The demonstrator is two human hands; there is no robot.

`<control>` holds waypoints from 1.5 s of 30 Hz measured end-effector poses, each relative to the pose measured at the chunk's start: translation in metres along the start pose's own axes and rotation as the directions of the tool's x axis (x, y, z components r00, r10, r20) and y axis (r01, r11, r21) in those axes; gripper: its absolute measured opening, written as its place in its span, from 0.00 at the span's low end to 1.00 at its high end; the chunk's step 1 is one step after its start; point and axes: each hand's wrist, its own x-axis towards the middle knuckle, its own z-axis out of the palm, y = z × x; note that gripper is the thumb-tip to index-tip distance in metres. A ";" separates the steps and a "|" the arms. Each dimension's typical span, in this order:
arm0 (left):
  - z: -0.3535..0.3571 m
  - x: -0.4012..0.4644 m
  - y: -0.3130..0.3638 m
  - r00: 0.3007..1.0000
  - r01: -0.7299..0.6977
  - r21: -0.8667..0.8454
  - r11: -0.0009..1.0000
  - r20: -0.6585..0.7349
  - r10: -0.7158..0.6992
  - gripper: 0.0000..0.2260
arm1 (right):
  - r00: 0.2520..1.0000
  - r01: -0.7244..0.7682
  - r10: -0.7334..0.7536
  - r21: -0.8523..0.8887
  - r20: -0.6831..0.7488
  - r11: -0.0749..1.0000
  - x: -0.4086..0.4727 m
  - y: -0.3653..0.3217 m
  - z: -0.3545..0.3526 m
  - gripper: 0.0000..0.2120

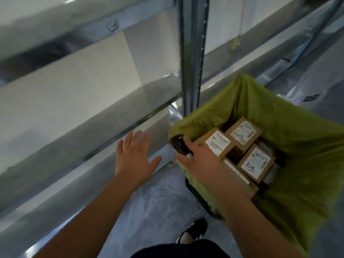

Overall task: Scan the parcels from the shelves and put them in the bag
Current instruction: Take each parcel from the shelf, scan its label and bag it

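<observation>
Holding a black scanner point(179, 146), the right hand's grip point(200, 161) hovers beside bagged parcels point(242, 144).

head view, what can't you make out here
- Parcel labels: print too small and blurred to read.
- Black scanner: largely hidden under the right hand; its screen is unseen.
- Green bag: its bottom is hidden by parcels, its right side cut off by the frame edge.
- Shelves: motion-blurred.

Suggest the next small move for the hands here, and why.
Probably reach the open left hand on to the grey metal shelves for another parcel. It is empty and spread toward them, while the right hand grips the black handheld scanner at the green bag, where brown labelled cardboard boxes already lie.
</observation>
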 end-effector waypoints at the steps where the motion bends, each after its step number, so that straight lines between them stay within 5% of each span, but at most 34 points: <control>1: -0.002 -0.009 -0.014 0.999 0.043 -0.019 0.999 -0.004 -0.043 0.42 | 0.999 0.032 -0.031 -0.034 0.015 0.999 0.003 -0.014 0.005 0.35; 8: -0.026 -0.101 -0.124 0.944 0.313 -0.130 0.941 -0.069 -0.324 0.41 | 0.967 0.240 -0.239 -0.008 0.084 0.971 -0.010 -0.131 0.065 0.33; 17: -0.076 -0.257 -0.270 0.817 0.510 -0.203 0.836 -0.190 -0.544 0.40 | 0.823 0.550 -0.552 0.053 0.138 0.833 -0.079 -0.295 0.159 0.30; 27: -0.170 -0.393 -0.377 0.661 0.527 -0.271 0.805 -0.464 -0.589 0.36 | 0.604 0.747 -0.778 0.219 0.172 0.628 -0.168 -0.463 0.196 0.27; 33: -0.210 -0.432 -0.423 0.557 0.600 -0.283 0.749 -0.524 -0.644 0.37 | 0.500 0.830 -0.846 0.177 0.184 0.529 -0.197 -0.552 0.192 0.25; 45: -0.277 -0.413 -0.508 0.510 0.576 -0.349 0.739 -0.552 -0.659 0.37 | 0.472 0.867 -0.868 0.098 0.156 0.489 -0.169 -0.657 0.194 0.20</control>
